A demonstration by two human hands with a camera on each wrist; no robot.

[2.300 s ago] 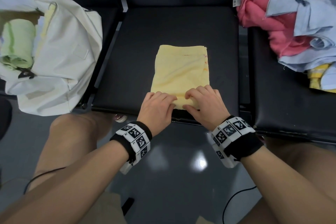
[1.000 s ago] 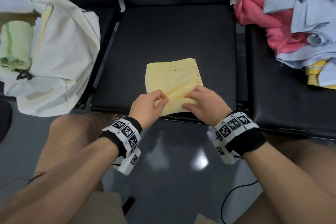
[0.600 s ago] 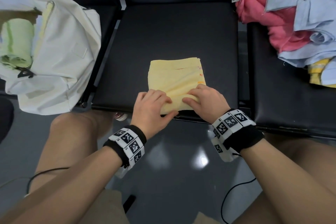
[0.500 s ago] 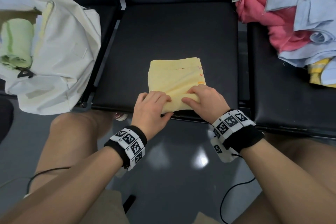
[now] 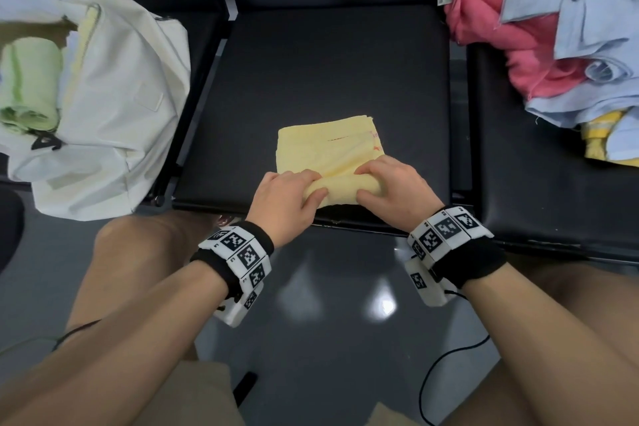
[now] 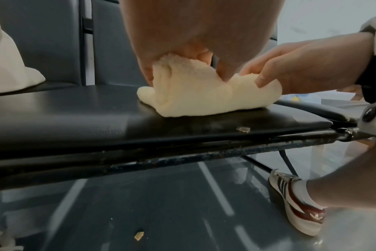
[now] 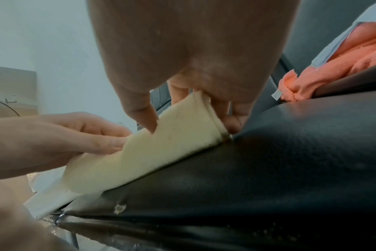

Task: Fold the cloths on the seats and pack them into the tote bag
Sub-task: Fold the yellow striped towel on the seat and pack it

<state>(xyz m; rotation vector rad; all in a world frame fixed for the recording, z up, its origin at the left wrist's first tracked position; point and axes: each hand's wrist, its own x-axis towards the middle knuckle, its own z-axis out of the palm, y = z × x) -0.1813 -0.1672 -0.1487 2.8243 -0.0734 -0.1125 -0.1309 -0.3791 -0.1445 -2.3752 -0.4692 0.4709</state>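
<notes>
1. Yellow cloth [image 5: 325, 149] lying folded on the middle seat [image 5: 328, 73], near its front edge; near edge rolled up into a thick ridge, far part flat on the cushion.
2. Left hand [image 5: 285, 199] at the left end of that roll; fingers curled over the top, thumb tucked under the front, clasping the roll; same clasp seen from the left wrist view, cloth [image 6: 195, 95] bunched under the palm.
3. Right hand [image 5: 394, 188] at the right end of the roll; fingers bent over the top, thumb pressed against the front, grasping it; from the right wrist view, thumb and fingers straddling the rolled cloth [image 7: 152, 149], fingertips down on the seat.
4. Both hands just beside each other, a short stretch of roll showing between them.
5. White tote bag [image 5: 114, 104] on the left seat, mouth open; rolled green cloth [image 5: 27, 79] inside, with a pale yellow piece beside it, perhaps another cloth, too hidden to be sure.
6. On the right seat, a loose heap well apart from the yellow cloth: pink cloth [image 5: 498, 31], light blue cloth [image 5: 587, 31] over it, a yellow striped piece [image 5: 601, 135] poking out below.
</notes>
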